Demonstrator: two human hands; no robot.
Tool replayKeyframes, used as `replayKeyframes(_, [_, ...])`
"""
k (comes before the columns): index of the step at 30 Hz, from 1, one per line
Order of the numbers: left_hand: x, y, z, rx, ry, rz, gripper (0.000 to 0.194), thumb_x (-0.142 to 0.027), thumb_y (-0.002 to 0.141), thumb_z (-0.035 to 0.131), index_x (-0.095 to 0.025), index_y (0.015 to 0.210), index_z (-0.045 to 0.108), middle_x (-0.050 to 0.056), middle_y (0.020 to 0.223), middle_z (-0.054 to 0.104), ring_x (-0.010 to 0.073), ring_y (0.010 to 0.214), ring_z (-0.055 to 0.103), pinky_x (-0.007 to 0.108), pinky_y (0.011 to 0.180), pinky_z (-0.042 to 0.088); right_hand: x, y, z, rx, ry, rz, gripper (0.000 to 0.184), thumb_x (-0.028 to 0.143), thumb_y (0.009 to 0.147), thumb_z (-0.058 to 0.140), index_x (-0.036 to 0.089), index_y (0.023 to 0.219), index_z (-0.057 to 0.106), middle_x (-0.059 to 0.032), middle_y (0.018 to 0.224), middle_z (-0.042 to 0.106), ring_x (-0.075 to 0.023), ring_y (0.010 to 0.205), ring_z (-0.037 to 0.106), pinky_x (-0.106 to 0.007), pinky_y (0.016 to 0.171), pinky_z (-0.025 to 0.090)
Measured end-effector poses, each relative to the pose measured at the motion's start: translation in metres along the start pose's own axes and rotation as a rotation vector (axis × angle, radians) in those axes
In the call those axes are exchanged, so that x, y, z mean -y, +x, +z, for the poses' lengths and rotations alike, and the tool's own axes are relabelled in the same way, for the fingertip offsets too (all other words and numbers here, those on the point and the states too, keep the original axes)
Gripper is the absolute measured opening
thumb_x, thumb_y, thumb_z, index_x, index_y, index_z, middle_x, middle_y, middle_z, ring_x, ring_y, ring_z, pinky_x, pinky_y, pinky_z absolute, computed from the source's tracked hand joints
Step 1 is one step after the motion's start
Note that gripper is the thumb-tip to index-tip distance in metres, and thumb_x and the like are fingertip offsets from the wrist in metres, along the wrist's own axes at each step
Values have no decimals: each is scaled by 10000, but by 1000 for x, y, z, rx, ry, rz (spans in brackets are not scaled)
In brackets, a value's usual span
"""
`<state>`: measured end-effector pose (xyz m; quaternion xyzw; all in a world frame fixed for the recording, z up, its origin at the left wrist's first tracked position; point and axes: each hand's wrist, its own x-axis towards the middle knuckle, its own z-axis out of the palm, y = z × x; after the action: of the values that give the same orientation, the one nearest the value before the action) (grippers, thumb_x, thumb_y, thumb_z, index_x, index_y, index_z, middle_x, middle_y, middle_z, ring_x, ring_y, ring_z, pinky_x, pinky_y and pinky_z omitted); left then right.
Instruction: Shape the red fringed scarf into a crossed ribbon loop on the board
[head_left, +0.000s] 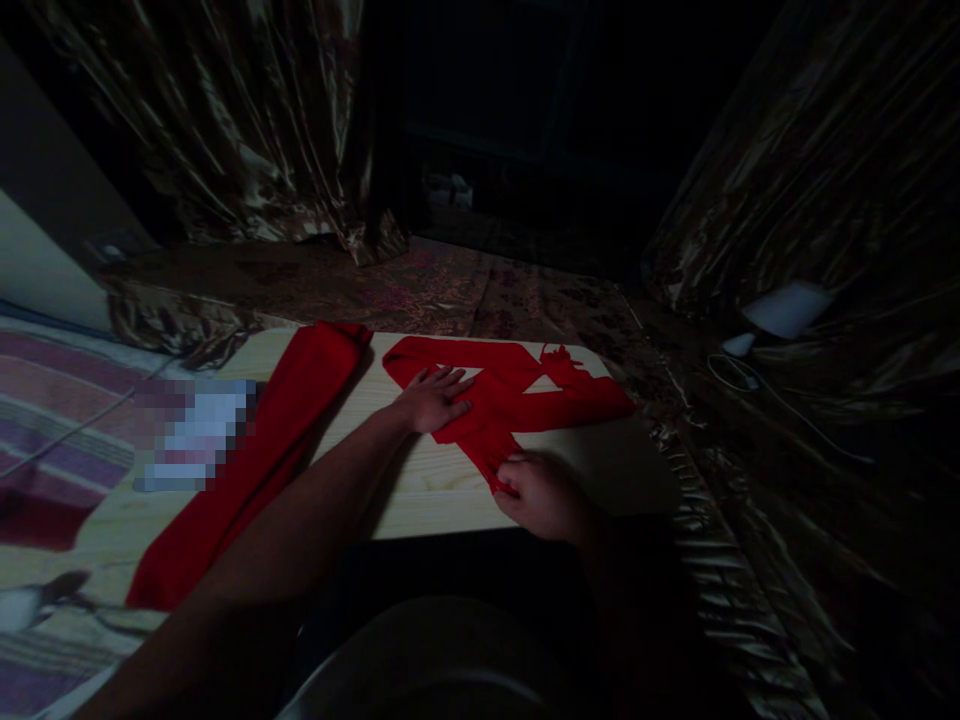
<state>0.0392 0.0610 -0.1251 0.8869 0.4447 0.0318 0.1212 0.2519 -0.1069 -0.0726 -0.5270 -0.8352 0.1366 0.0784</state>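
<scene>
Clamped on the gathered near end of a red fringed cloth point(570, 408), the right hand point(544, 495) is closing its fingers around the strands. Just beyond and to the left of that grip, the left hand point(435, 400) is pressing flat, fingers spread apart, on the same cloth. From the grip, the cloth is running away across a pale wooden table point(427, 490), crossing itself beyond the left hand and reaching out to the right, its other fringe lying near the far edge. Left of both hands, a long red folded cloth point(300, 390) is lying slantwise, and a blurred, pixelated item point(202, 425) is resting beside it. Farther left, a striped cover point(49, 400) is spreading out. Well beyond the grip, gold-brown curtains point(315, 130) are hanging; far to the right, a white shade-like object point(789, 308) is lying near a pale cable point(795, 418).
</scene>
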Motion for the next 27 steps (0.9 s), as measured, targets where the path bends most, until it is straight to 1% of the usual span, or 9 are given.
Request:
replayKeyframes(3, [0, 0, 0, 5, 0, -1, 739, -687, 964, 196, -319, 1604, 231, 23, 1676, 190, 264, 1554, 125, 543, 1229, 86, -4, -6, -7, 154, 140, -180, 216, 168, 847, 643, 172, 639, 587, 18, 695, 599, -105, 654, 488, -243, 633, 306])
replayKeyframes(5, [0, 0, 0, 3, 0, -1, 741, -689, 964, 194, -317, 1603, 236, 27, 1675, 193, 265, 1554, 124, 544, 1229, 86, -6, -8, -10, 195, 217, -205, 227, 187, 873, 631, 173, 646, 615, 27, 680, 608, -97, 631, 493, -233, 615, 306])
replayKeyframes(7, [0, 0, -1, 4, -1, 0, 740, -690, 964, 192, -319, 1602, 239, 27, 1675, 194, 265, 1555, 123, 544, 1229, 84, -7, -7, -10, 110, 252, -130, 229, 191, 913, 580, 182, 698, 658, 23, 696, 640, -102, 644, 524, -230, 624, 324])
replayKeyframes(9, [0, 0, -2, 12, -3, -3, 739, -692, 962, 193, -325, 1602, 236, 25, 1676, 189, 264, 1555, 122, 545, 1229, 83, -5, -4, -7, -44, 246, -28, 213, 162, 922, 544, 191, 770, 691, 11, 752, 678, -113, 690, 560, -232, 657, 353])
replayKeyframes(11, [-1, 0, -2, 16, -4, -7, 736, -692, 963, 191, -329, 1602, 233, 24, 1677, 186, 262, 1554, 125, 545, 1230, 83, -1, 0, -3, -167, 226, 34, 179, 154, 908, 559, 197, 819, 708, 0, 804, 695, -122, 732, 584, -237, 688, 376])
replayKeyframes(13, [-2, -1, -3, 12, -4, -8, 733, -688, 964, 191, -328, 1601, 235, 24, 1676, 189, 262, 1554, 129, 545, 1230, 84, 3, 3, 2, -224, 199, 65, 130, 208, 897, 610, 200, 817, 712, -7, 812, 691, -130, 740, 589, -245, 702, 389])
replayKeyframes(17, [-2, -1, -2, 6, -3, -7, 740, -692, 962, 191, -322, 1603, 233, 25, 1676, 188, 263, 1554, 128, 545, 1229, 91, 7, 7, 11, -203, 135, 128, 109, 318, 831, 728, 211, 828, 709, -15, 840, 686, -145, 749, 588, -262, 713, 405])
replayKeyframes(23, [0, 0, -1, 2, 3, -4, 735, -689, 963, 196, -326, 1601, 241, 21, 1675, 193, 260, 1555, 124, 542, 1231, 80, 5, 12, 18, -183, 14, 154, 20, 231, 841, 673, 212, 839, 676, -28, 896, 687, -156, 800, 588, -273, 762, 406])
replayKeyframes(27, [-1, 0, -1, 1, -5, -4, 735, -686, 964, 197, -320, 1600, 247, 27, 1675, 190, 266, 1554, 127, 554, 1227, 87, 8, 15, 20, -176, -24, 165, 42, 209, 846, 649, 208, 888, 649, -41, 943, 692, -169, 854, 599, -280, 759, 401])
